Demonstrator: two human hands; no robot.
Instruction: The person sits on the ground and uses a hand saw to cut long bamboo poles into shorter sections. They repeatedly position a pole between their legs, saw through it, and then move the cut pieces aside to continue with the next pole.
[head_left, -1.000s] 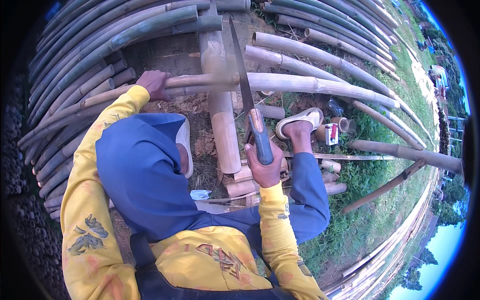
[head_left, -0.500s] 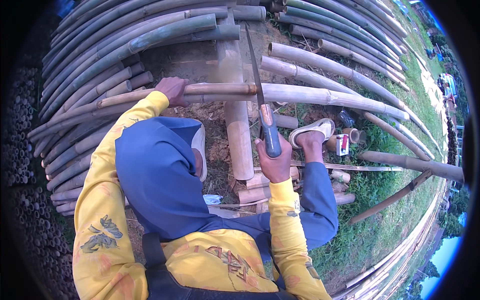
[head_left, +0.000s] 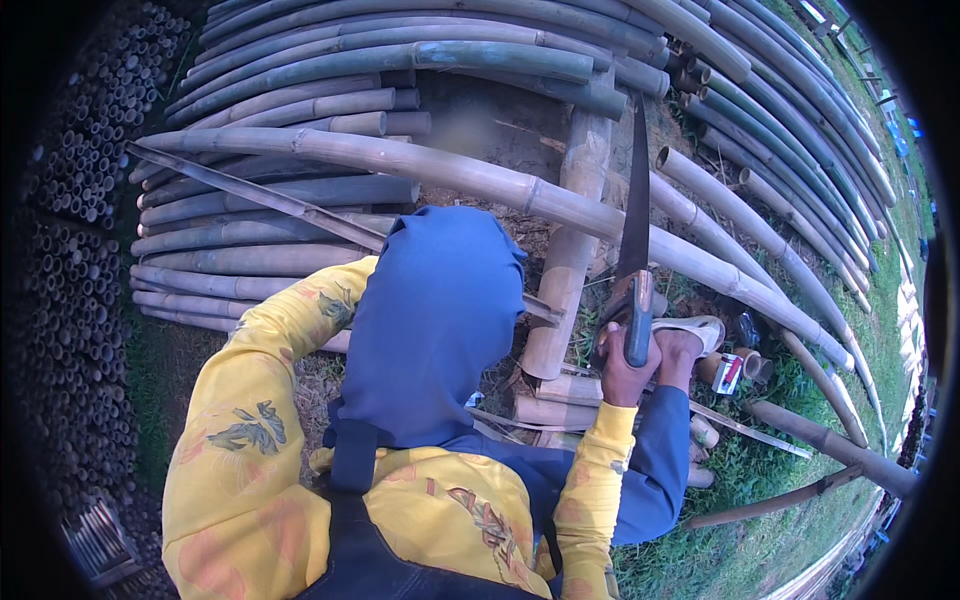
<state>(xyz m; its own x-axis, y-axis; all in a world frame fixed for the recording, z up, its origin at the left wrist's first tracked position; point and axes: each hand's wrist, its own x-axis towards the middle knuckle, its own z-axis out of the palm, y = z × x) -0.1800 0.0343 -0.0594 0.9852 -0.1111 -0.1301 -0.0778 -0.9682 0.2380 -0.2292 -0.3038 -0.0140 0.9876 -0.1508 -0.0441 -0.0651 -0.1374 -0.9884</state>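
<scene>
My right hand (head_left: 627, 375) is closed around the dark handle of a handsaw (head_left: 635, 215). The saw's long blade points away from me and passes over a long pale bamboo pole (head_left: 480, 180), which slants across a thick bamboo log (head_left: 570, 230). My left forearm (head_left: 320, 305) bends behind my raised blue-trousered knee (head_left: 430, 320), which hides the left hand. A narrower, grooved bamboo length (head_left: 270, 200) runs behind that knee. Its near end appears over the thick log, on my side of the long pole.
Bamboo poles (head_left: 390, 60) are stacked at far left, more (head_left: 790, 150) at far right. Stacked bamboo ends (head_left: 80, 320) fill the left edge. Beside my sandalled right foot (head_left: 690, 335) is a small red and white box (head_left: 728, 375). Short bamboo offcuts (head_left: 555, 410) lie below the log.
My left hand has gone from the bamboo by the long pole to behind my knee. The narrow bamboo has come nearer me, apart from the long pole. My view has shifted left.
</scene>
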